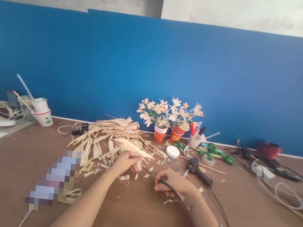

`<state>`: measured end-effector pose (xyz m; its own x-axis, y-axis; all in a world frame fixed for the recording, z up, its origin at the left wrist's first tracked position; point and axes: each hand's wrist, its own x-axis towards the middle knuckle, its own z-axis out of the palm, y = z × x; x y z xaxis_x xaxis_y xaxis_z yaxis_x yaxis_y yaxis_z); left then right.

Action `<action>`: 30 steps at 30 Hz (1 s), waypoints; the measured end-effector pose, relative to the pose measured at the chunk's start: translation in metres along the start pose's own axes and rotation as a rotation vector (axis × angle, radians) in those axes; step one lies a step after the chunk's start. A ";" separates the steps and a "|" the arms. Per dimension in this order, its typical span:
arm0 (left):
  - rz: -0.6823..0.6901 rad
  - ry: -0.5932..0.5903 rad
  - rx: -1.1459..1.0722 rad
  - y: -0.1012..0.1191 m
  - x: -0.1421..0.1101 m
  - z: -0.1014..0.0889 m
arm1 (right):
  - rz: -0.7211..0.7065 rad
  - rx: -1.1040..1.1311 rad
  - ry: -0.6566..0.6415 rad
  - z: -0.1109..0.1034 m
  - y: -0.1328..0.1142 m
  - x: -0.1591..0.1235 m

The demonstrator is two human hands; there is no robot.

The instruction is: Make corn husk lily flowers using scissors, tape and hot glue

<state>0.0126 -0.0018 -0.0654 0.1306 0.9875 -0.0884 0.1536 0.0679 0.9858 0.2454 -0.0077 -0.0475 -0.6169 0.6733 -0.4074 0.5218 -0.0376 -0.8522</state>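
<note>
Pinched in my left hand [127, 161] is a pale, dry corn husk [133, 148], its pointed end reaching to the right. My right hand [169, 183] is closed around dark-handled scissors [167, 185]; their slim blades point up and left toward the husk. Whether the blades touch it I cannot tell. Small cut husk scraps [125, 177] lie on the table about my hands. Behind the left hand spreads a heap of dry husks [102, 137]. A black glue gun [201, 173] rests on the table just beyond my right hand.
Paper cups with husk flowers [164, 111] stand against the blue partition [201, 64]. Nearby are a white tape roll [172, 151], thin wires and green ribbon [214, 150]. Cables [276, 193] lie at right. A white cup [43, 115] and a blurred-out object [53, 180] are at left.
</note>
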 end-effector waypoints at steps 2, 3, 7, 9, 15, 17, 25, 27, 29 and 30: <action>0.003 0.047 -0.020 0.000 0.000 -0.001 | 0.003 0.017 -0.008 0.000 0.000 -0.001; 0.001 0.059 -0.024 0.000 0.000 -0.001 | 0.012 0.028 -0.013 0.000 0.000 -0.001; -0.005 0.040 -0.010 0.001 0.000 -0.001 | 0.045 0.038 -0.027 0.002 0.000 0.000; -0.002 0.031 -0.011 0.001 -0.001 0.000 | 0.043 0.029 -0.021 0.002 -0.001 0.000; -0.002 0.025 -0.011 0.001 -0.001 0.000 | 0.032 0.029 -0.018 0.002 0.000 -0.001; 0.001 0.029 -0.010 0.001 -0.001 0.000 | 0.046 0.018 -0.020 0.002 0.000 -0.001; 0.004 0.035 -0.005 -0.001 0.000 0.000 | 0.025 0.002 -0.016 0.002 0.001 0.000; 0.001 0.033 -0.011 0.000 0.000 0.000 | 0.016 -0.002 -0.018 0.002 0.003 0.001; -0.005 0.031 -0.017 0.000 0.000 0.000 | 0.001 -0.006 -0.026 0.001 0.004 0.003; -0.007 0.029 -0.018 -0.001 0.000 0.000 | -0.011 -0.010 -0.029 0.000 0.005 0.003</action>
<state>0.0126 -0.0022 -0.0660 0.1014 0.9906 -0.0919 0.1364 0.0776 0.9876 0.2460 -0.0058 -0.0535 -0.6395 0.6516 -0.4081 0.5208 -0.0234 -0.8534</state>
